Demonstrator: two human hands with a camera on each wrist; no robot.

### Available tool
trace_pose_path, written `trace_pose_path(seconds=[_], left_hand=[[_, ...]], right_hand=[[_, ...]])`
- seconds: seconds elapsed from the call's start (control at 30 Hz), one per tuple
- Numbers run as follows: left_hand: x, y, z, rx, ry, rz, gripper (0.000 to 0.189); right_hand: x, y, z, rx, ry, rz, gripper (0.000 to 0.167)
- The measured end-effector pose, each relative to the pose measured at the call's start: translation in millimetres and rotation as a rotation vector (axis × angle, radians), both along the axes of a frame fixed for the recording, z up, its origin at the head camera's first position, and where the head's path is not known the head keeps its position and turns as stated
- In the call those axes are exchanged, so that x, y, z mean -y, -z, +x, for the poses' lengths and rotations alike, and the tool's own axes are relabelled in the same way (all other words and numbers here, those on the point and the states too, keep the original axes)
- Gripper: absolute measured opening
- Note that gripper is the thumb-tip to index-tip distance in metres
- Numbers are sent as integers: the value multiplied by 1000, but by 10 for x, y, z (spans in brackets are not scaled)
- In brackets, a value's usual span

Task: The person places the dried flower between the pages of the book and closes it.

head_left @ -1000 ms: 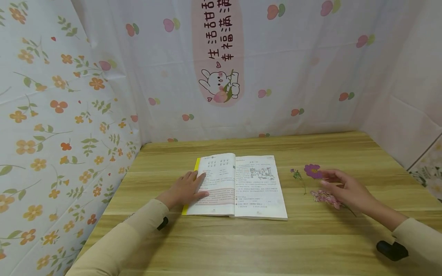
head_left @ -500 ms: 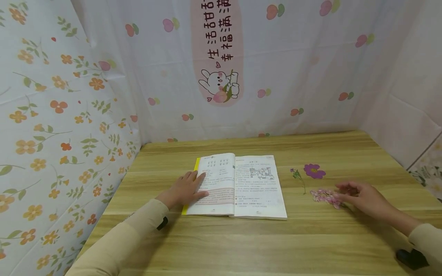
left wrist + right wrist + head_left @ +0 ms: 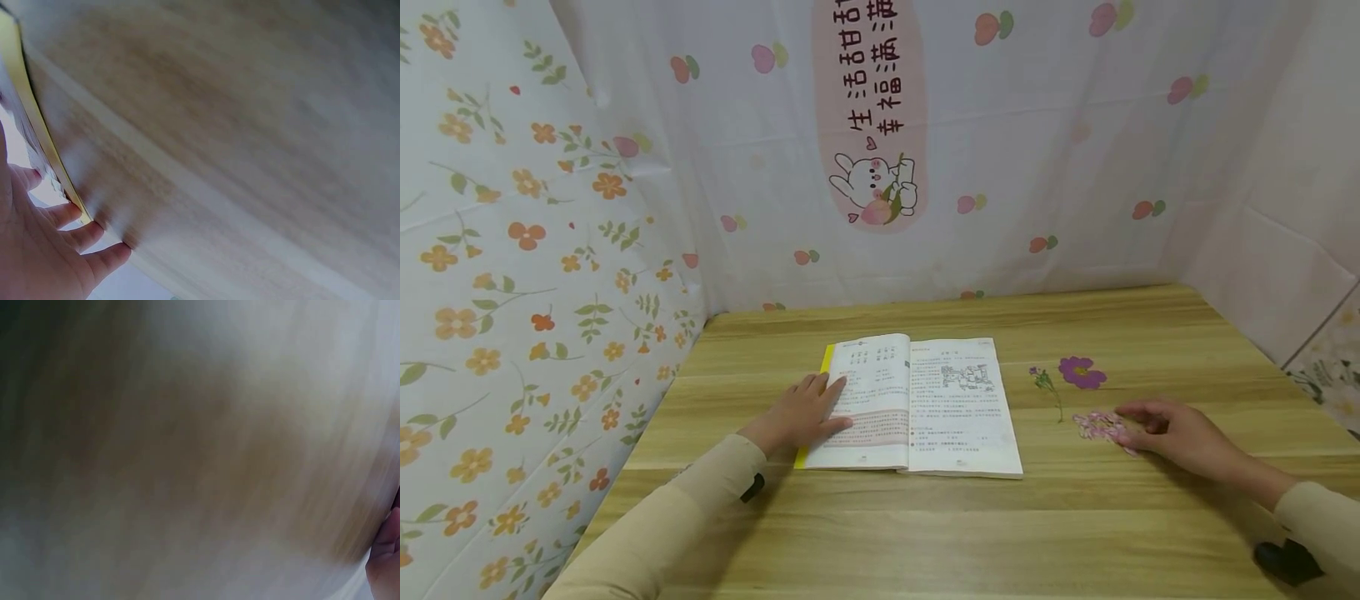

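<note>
An open book (image 3: 966, 408) with a yellow cover edge lies on the wooden table. My left hand (image 3: 801, 410) rests on its left page, fingers extended and spread. The left wrist view shows the fingertips (image 3: 115, 253) of this hand at the yellow edge (image 3: 37, 119). Right of the book, my right hand (image 3: 1187, 437) is at a pink flower sprig (image 3: 1099, 426), thumb and index finger on either side of its right end. The hand covers the stem, and I cannot tell if it is pinched. Only a bit of this hand (image 3: 384, 562) shows in the blurred right wrist view.
A purple flower (image 3: 1082, 372) lies beyond the pink sprig. Between it and the book is a thin green stem (image 3: 1047, 383) with small purple blossoms. The wooden table (image 3: 925, 542) meets a printed cloth (image 3: 1037, 167) at the back, and a floral cloth (image 3: 512, 292) hangs at the left.
My right hand has let go of the purple flower, which lies on the table. It has come back toward me, then left onto the pink sprig. The left hand stays on the page.
</note>
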State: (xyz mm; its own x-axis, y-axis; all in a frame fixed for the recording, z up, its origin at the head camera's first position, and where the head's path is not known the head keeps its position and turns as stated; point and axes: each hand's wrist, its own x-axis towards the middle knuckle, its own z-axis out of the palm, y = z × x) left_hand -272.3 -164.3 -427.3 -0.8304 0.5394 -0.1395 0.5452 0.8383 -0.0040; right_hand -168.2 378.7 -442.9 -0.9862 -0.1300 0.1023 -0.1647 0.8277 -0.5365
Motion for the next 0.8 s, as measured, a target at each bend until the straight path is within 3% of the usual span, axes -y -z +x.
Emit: trace_pose_path(seconds=[0.6,0.8], left_hand=[[9,-6,35,-10,14,2,81],[2,-2,25,0,3,-4,81]], right_hand=[[25,17,10,-29,24,11,33],[42,-3,9,11,64,-17,33]])
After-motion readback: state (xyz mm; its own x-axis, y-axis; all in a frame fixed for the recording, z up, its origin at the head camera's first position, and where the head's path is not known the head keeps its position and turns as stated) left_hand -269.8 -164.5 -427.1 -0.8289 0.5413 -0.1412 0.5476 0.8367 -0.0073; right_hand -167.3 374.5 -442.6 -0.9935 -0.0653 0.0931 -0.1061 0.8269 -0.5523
